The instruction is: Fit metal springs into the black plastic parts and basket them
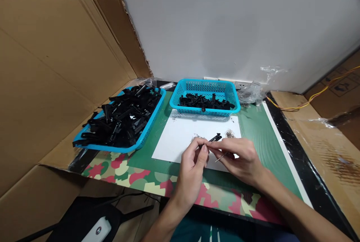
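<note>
My left hand (194, 159) is closed on a black plastic part (216, 137), whose far end sticks out past the fingers. My right hand (239, 155) meets it there, its thumb and forefinger pinched against the near end of the part. A thin metal rod-like tool (221, 157) lies across the curled fingers of the right hand. What the right fingertips pinch is too small to tell. Beneath both hands lies a white sheet (168, 144). On it are a pile of tiny thin metal pieces (230, 133) and another such pile (197, 137), partly hidden by the left hand.
A blue basket (146, 134) heaped with black plastic parts (126, 114) stands at the left. Behind the sheet is another blue basket (206, 112) with smaller black parts. Clear plastic bags (251, 92) and yellow wires (298, 107) lie at the back right. Cardboard (56, 65) walls the left side.
</note>
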`<state>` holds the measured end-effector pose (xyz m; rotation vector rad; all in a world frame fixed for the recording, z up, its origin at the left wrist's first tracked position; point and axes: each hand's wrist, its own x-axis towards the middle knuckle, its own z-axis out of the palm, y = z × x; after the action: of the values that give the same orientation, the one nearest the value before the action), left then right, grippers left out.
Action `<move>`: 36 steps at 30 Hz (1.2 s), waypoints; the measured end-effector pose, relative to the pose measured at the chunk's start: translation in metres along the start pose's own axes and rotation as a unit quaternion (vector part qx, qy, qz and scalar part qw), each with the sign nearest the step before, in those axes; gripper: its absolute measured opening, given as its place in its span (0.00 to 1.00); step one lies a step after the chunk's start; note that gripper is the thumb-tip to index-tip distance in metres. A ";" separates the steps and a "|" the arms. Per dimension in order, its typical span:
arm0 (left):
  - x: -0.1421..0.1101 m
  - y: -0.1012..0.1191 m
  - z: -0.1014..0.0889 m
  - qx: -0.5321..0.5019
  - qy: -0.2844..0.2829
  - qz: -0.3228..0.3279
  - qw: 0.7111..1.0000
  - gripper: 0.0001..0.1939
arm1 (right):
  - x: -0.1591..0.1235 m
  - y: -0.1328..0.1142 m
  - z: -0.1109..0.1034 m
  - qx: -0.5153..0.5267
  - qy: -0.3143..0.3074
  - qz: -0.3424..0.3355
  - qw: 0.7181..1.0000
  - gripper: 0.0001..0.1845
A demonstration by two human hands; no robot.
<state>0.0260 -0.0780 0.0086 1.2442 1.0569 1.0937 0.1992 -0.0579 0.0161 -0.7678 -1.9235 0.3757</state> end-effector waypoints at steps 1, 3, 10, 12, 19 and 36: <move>0.000 0.001 0.001 -0.006 0.004 0.000 1.000 0.16 | 0.000 0.001 0.000 -0.023 -0.002 -0.028 0.999 0.10; -0.001 0.003 0.003 -0.015 0.006 0.000 1.000 0.16 | -0.002 0.003 0.001 -0.060 -0.003 -0.067 0.996 0.12; 0.001 0.003 0.000 0.018 -0.025 -0.014 0.999 0.16 | -0.004 0.007 -0.001 -0.084 0.006 -0.048 0.995 0.12; 0.000 0.003 -0.001 0.038 -0.029 -0.011 0.999 0.17 | -0.003 0.006 -0.003 -0.077 0.006 -0.034 0.996 0.12; -0.002 0.005 -0.007 0.203 0.038 0.099 0.973 0.11 | 0.002 0.004 -0.004 -0.040 -0.015 0.014 0.999 0.07; -0.009 -0.002 -0.018 0.247 0.024 0.186 0.951 0.14 | 0.001 -0.008 -0.002 -0.002 0.084 0.104 0.991 0.04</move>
<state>0.0070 -0.0834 0.0057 1.8842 1.2070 1.1818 0.1975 -0.0633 0.0223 -0.9754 -1.6940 0.4195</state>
